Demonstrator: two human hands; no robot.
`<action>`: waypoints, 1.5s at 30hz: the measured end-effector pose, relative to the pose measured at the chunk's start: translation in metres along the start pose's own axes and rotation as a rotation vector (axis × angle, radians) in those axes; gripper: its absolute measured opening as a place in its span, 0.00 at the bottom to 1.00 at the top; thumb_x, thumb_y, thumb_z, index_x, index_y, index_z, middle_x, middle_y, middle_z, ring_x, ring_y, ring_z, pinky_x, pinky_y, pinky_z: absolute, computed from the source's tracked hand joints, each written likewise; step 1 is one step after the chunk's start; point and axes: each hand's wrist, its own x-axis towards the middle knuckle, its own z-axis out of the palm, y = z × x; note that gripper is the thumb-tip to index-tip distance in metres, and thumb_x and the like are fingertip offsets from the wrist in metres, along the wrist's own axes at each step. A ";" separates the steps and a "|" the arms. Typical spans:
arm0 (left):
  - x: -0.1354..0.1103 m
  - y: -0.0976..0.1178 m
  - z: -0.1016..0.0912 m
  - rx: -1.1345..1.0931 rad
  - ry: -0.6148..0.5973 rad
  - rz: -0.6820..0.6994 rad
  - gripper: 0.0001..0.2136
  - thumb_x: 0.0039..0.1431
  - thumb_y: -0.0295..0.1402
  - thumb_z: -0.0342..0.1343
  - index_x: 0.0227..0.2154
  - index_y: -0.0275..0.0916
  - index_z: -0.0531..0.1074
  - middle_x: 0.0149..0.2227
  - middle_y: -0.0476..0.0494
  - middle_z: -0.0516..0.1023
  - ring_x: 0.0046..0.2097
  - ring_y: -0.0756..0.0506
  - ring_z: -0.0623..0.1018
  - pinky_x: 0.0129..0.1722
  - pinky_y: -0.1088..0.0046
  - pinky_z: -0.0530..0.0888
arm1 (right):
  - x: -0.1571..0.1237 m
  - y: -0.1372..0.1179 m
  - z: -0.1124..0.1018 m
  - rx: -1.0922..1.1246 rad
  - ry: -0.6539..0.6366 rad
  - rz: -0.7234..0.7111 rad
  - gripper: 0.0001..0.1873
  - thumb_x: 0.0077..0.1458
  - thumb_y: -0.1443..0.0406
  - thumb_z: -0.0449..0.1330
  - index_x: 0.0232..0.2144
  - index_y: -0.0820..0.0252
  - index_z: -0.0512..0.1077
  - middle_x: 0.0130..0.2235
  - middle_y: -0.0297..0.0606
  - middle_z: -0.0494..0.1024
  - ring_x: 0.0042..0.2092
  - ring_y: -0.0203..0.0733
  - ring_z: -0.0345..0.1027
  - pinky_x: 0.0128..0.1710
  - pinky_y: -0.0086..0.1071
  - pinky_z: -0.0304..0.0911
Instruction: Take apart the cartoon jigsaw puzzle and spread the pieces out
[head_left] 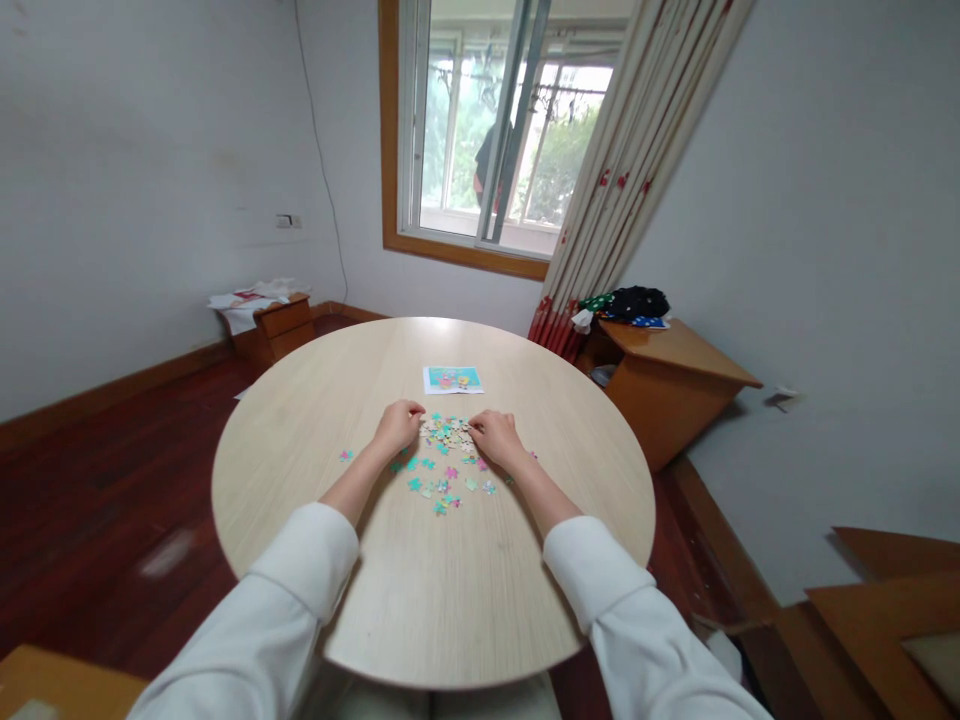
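Note:
A heap of small jigsaw puzzle pieces (448,432) lies near the middle of the round table (457,600), some showing pale backs and others turquoise, pink or yellow. My left hand (397,428) is at the heap's left side, fingers bent and fingertips pinched together; anything between them is too small to make out. On the opposite side, my right hand (496,438) pinches a pale puzzle piece at the heap's edge. Loose pieces (442,487) are scattered nearer to me. Beyond the heap lies a picture card (454,380) with a turquoise background and cartoon figures.
A lone piece (346,455) lies left of my left forearm. Behind the table are a small cabinet (285,325) with papers at left and a wooden cabinet (675,380) with cloths at right. A curtain (622,150) hangs beside the window; a person (486,165) shows through the glass.

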 end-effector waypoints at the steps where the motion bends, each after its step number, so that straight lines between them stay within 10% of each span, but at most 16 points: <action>1: 0.003 -0.001 -0.001 0.009 -0.025 0.017 0.09 0.51 0.24 0.53 0.31 0.35 0.78 0.38 0.38 0.80 0.43 0.42 0.76 0.47 0.68 0.69 | 0.002 0.001 0.000 -0.002 -0.001 -0.009 0.10 0.57 0.67 0.55 0.35 0.59 0.77 0.42 0.41 0.78 0.46 0.40 0.66 0.45 0.33 0.46; 10: 0.023 -0.009 -0.006 0.228 -0.276 0.267 0.13 0.50 0.35 0.57 0.37 0.33 0.78 0.40 0.35 0.78 0.42 0.41 0.76 0.44 0.68 0.69 | 0.022 0.005 -0.016 -0.054 -0.115 -0.072 0.11 0.59 0.65 0.54 0.33 0.59 0.77 0.39 0.42 0.80 0.42 0.41 0.70 0.43 0.32 0.49; 26: 0.017 -0.013 0.002 0.239 -0.269 0.246 0.08 0.55 0.30 0.54 0.35 0.34 0.75 0.37 0.38 0.74 0.40 0.42 0.73 0.41 0.67 0.68 | 0.024 0.017 -0.014 -0.030 -0.117 -0.243 0.14 0.60 0.70 0.52 0.38 0.59 0.77 0.38 0.42 0.79 0.42 0.40 0.70 0.45 0.34 0.53; 35: 0.014 -0.009 0.000 0.195 -0.221 0.225 0.05 0.55 0.28 0.50 0.29 0.37 0.70 0.30 0.43 0.75 0.33 0.45 0.73 0.36 0.68 0.66 | 0.034 0.050 -0.009 0.384 0.139 0.097 0.14 0.55 0.69 0.54 0.42 0.62 0.76 0.44 0.44 0.79 0.44 0.42 0.72 0.46 0.34 0.63; 45: 0.016 -0.002 -0.002 -0.149 -0.067 0.034 0.07 0.53 0.34 0.51 0.26 0.38 0.70 0.25 0.46 0.75 0.28 0.46 0.74 0.31 0.70 0.68 | 0.035 0.078 -0.009 0.525 -0.033 0.222 0.15 0.50 0.71 0.55 0.42 0.66 0.72 0.26 0.32 0.73 0.29 0.34 0.66 0.32 0.28 0.59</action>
